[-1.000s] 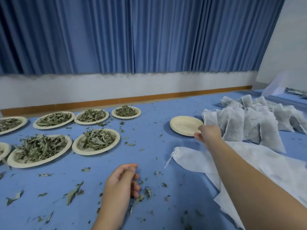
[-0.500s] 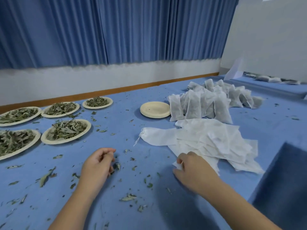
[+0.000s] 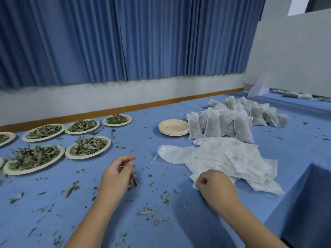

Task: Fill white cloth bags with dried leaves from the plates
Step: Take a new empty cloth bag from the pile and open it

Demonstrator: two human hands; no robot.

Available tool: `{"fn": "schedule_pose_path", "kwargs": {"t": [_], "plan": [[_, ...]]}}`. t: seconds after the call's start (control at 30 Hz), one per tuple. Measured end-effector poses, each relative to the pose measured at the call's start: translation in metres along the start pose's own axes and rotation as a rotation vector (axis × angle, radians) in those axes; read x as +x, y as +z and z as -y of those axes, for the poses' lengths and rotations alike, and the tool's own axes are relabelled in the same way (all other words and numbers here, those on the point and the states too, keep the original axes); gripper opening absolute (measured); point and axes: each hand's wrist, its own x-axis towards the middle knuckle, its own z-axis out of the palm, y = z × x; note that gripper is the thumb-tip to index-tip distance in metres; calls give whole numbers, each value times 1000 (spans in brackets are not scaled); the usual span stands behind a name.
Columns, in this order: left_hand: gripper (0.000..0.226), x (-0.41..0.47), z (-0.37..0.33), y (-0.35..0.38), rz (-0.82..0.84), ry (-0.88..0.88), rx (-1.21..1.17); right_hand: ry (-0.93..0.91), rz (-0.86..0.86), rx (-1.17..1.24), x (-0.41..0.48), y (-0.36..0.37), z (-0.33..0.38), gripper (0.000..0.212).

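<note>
Fingers of your right hand [image 3: 215, 185] pinch the edge of the empty white bags [image 3: 232, 158]; left hand [image 3: 116, 174] sits curled over scattered leaves [image 3: 150, 175], can't tell if it's holding any.

Seven plates [image 3: 87, 157] of leaves are counted beyond the left hand [image 3: 116, 174]: four in the far row, three in the near row (the leftmost of each row is cut by the frame's edge). One stack of empty plates [image 3: 173, 127] is seen beyond and between the two hands. Filled bags [image 3: 211, 122] are heaped beyond the right hand [image 3: 217, 187] and empty bags [image 3: 232, 158] are piled at it; neither can be counted.
</note>
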Motion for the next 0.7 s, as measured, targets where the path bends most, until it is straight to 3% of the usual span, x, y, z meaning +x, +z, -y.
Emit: {"fn": "schedule_pose_path", "kwargs": {"t": [0.2, 0.43, 0.57, 0.7], "plan": [[17, -4, -36, -7, 36, 47, -31, -140, -25, 498, 1, -28, 35, 18], [17, -19, -52, -54, -18, 148, 4, -252, 314, 1069, 8, -57, 107, 26], [56, -29, -47, -94, 60, 58, -106, -168, 416, 1422, 19, -47, 143, 22], [70, -36, -36, -128, 155, -169, -408, -4, 475, 1566, 26, -10, 173, 13]]}}
